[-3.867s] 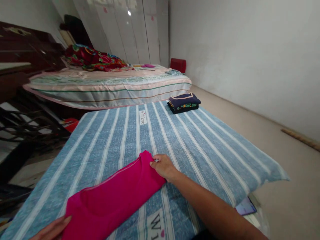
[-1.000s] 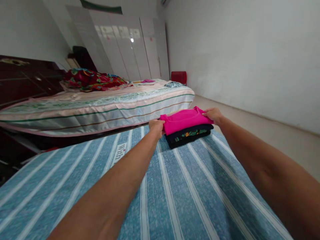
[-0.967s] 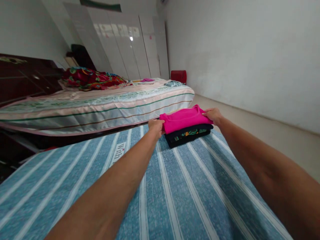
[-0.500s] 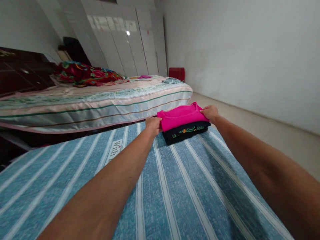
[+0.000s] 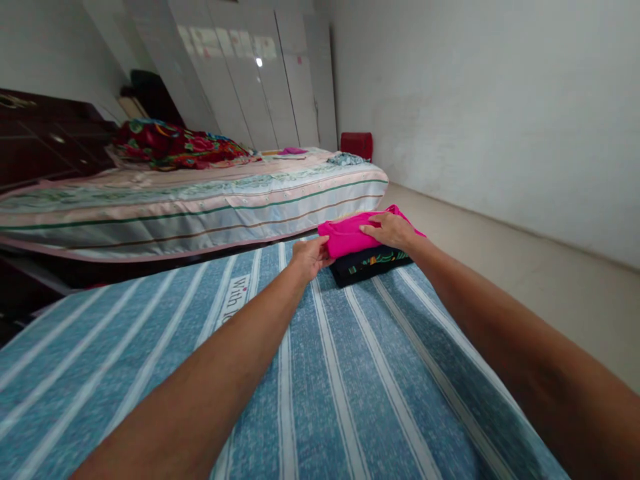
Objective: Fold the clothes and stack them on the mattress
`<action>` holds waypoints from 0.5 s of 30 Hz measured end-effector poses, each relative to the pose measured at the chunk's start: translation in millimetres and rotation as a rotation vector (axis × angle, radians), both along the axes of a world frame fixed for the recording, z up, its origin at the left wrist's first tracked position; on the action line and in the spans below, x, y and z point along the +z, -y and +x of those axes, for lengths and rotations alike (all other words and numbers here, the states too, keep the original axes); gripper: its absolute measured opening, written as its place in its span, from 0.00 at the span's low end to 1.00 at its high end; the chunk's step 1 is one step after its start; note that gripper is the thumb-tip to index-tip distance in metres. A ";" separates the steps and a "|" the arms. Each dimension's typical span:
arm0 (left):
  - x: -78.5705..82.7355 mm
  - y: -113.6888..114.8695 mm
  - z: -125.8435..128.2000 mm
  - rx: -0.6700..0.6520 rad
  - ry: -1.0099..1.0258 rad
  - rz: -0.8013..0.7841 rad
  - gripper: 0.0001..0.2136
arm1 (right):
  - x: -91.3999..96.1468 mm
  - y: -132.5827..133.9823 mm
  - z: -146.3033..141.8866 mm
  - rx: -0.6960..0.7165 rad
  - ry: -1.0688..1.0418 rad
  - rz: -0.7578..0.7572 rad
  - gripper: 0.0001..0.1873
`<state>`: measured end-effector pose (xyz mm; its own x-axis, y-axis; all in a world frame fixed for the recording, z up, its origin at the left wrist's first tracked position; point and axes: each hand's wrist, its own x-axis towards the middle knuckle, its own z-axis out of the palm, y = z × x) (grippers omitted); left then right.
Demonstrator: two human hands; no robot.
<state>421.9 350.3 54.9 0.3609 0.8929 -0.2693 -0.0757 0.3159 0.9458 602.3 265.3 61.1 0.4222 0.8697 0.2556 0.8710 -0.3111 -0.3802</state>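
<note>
A folded bright pink garment (image 5: 345,245) lies on top of a folded black garment (image 5: 365,267) with a green and yellow print. Both rest on the blue striped bedding near its far edge. My left hand (image 5: 307,257) has its fingers and thumb around the left edge of the pink garment. Across the top of the same garment lies my right hand (image 5: 393,230), fingers stretched out and a little spread. That hand and its wrist cover part of the pink cloth's right side.
Beyond stands a second bed (image 5: 250,187) with a striped sheet and a crumpled red floral blanket (image 5: 175,147). A red box-like object (image 5: 356,145) stands past its right end. Tall glossy cabinets (image 5: 255,93) line the back, and a white wall (image 5: 490,113) runs along the right.
My right hand has let go of the pink garment's right edge and moved left onto its top. The left hand stays at the left edge. The view has shifted slightly.
</note>
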 end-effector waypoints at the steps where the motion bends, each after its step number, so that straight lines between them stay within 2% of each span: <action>1: -0.2 1.3 -1.9 0.000 -0.005 0.008 0.05 | -1.9 -1.7 2.1 0.002 0.017 -0.009 0.32; 5: -0.6 9.8 -11.4 0.025 -0.039 0.056 0.06 | -2.6 -4.4 6.4 0.007 0.014 -0.040 0.32; 9: -5.0 30.9 -33.5 0.053 -0.116 0.101 0.08 | 6.6 0.2 -1.5 -0.017 0.014 -0.053 0.33; 12: -9.8 56.4 -65.1 0.030 -0.175 0.110 0.06 | 18.4 11.3 -17.4 -0.068 0.052 0.004 0.33; 15: -12.7 86.8 -109.8 -0.092 -0.271 0.121 0.06 | 26.9 33.2 -44.1 -0.119 0.135 0.088 0.27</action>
